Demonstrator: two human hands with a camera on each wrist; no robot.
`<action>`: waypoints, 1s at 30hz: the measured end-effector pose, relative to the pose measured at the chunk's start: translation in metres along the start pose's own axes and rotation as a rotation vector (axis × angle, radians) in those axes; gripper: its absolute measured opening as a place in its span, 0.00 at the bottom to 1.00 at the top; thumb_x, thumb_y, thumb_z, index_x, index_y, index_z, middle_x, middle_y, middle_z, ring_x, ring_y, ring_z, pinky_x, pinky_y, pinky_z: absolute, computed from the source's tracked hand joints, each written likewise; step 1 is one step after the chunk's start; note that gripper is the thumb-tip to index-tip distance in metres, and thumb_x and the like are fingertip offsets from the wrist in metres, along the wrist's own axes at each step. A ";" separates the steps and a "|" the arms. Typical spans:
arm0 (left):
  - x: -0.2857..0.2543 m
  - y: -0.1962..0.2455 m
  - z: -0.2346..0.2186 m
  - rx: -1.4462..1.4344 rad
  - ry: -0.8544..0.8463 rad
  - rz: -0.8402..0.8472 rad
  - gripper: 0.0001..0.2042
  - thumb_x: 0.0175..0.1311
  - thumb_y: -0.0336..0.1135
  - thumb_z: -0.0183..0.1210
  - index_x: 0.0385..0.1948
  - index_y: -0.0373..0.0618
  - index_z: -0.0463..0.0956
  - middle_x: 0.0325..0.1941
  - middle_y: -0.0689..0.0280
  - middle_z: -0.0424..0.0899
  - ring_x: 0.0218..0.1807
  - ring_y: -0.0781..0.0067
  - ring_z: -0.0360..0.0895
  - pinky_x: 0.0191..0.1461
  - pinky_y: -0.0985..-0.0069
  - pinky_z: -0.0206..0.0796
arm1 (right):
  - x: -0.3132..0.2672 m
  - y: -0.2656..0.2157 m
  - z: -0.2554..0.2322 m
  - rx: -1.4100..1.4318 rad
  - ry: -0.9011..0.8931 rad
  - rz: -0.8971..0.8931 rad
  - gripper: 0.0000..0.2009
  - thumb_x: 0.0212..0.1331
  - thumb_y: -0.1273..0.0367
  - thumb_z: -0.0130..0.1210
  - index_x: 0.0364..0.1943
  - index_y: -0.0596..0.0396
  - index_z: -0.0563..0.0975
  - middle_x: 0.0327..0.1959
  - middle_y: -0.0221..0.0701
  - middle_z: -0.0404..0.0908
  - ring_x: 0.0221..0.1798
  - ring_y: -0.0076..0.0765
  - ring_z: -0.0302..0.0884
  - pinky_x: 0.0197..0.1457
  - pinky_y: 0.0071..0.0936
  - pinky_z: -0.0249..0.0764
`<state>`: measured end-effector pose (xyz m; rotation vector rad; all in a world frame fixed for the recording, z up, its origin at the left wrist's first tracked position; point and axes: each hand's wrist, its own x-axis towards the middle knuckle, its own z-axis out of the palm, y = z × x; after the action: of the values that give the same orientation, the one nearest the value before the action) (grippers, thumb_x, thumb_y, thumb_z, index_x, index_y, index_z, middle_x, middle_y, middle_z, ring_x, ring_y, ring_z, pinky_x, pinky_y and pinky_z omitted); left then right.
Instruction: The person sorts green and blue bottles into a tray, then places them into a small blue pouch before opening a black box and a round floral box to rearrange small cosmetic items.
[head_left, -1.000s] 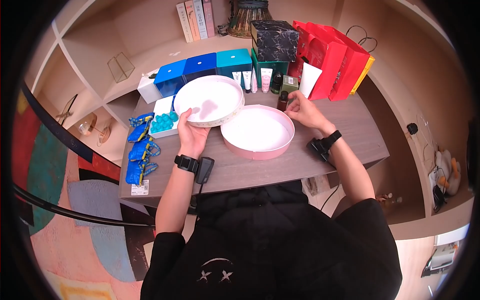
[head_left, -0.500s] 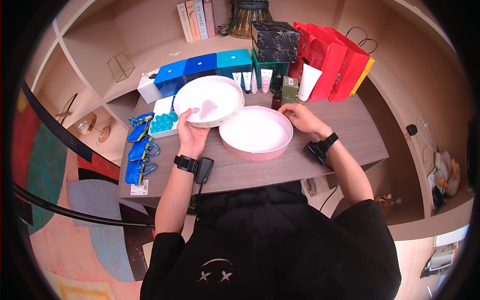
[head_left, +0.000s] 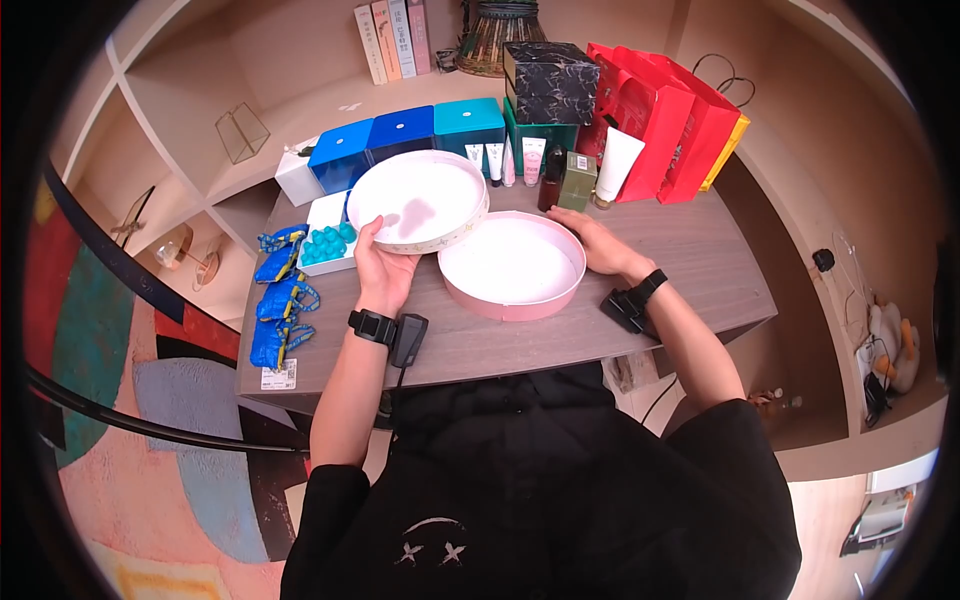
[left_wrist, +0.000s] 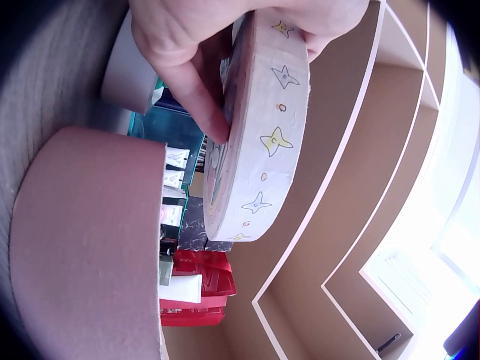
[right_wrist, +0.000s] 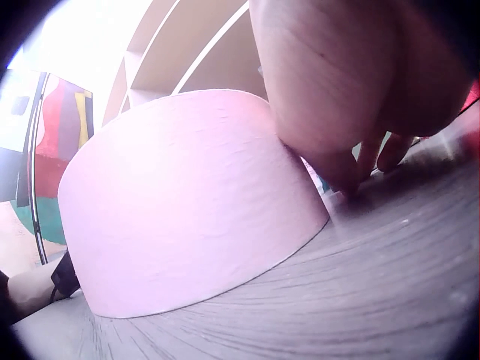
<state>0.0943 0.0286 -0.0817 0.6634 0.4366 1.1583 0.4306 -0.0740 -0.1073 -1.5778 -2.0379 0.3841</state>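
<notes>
My left hand point(head_left: 387, 272) grips the rim of a round white lid point(head_left: 415, 198), raised and tilted, thumb on its inner side. Small star drawings run round the lid's side point(left_wrist: 274, 142) in the left wrist view. A round pink box point(head_left: 515, 303) stands on the table, its white inside facing up. Against the box's right side lies my right hand point(head_left: 604, 246), fingers extended toward the back. Just beyond those fingertips stand a dark brown bottle point(head_left: 549, 192) and a green box point(head_left: 578, 181). The right wrist view shows this hand beside the pink wall point(right_wrist: 187, 202).
Blue and teal boxes point(head_left: 468, 122), small tubes point(head_left: 533, 160), a white tube point(head_left: 619, 165) and red bags point(head_left: 640, 120) line the back. At the left are a white box of teal items point(head_left: 325, 247) and small blue bags point(head_left: 270, 342). The wooden table point(head_left: 700, 260) extends to the right.
My right hand has moved down to the pink box's side, fingers straighter. The brown bottle has shifted left and back beside the green box. The pink box moved slightly left; the left hand stayed put.
</notes>
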 end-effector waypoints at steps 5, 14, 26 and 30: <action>0.000 0.000 0.000 0.005 -0.004 0.001 0.30 0.66 0.45 0.53 0.66 0.39 0.60 0.67 0.55 0.70 0.68 0.57 0.70 0.67 0.60 0.67 | -0.001 0.005 0.003 -0.044 -0.026 0.023 0.28 0.68 0.66 0.52 0.71 0.59 0.62 0.74 0.48 0.60 0.78 0.50 0.55 0.79 0.39 0.52; 0.001 -0.002 -0.002 0.015 -0.009 0.007 0.30 0.66 0.45 0.53 0.66 0.39 0.60 0.67 0.54 0.69 0.68 0.57 0.69 0.66 0.59 0.67 | -0.003 -0.011 -0.003 -0.093 -0.157 0.119 0.29 0.69 0.60 0.51 0.74 0.42 0.61 0.79 0.38 0.52 0.79 0.50 0.48 0.76 0.54 0.48; 0.003 -0.002 -0.005 0.004 -0.018 -0.012 0.29 0.66 0.44 0.53 0.66 0.39 0.60 0.68 0.54 0.69 0.68 0.56 0.69 0.66 0.59 0.67 | 0.003 -0.002 0.003 -0.113 -0.122 0.103 0.28 0.67 0.60 0.54 0.72 0.41 0.65 0.78 0.39 0.55 0.77 0.49 0.52 0.74 0.47 0.49; 0.003 -0.002 -0.005 0.003 -0.011 -0.007 0.29 0.66 0.44 0.54 0.65 0.39 0.60 0.68 0.54 0.69 0.68 0.57 0.70 0.66 0.59 0.68 | 0.002 0.002 0.005 -0.118 -0.113 0.087 0.28 0.67 0.60 0.54 0.71 0.41 0.66 0.78 0.39 0.56 0.77 0.48 0.51 0.75 0.45 0.48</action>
<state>0.0938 0.0319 -0.0863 0.6703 0.4314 1.1468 0.4292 -0.0707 -0.1121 -1.7572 -2.1158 0.3997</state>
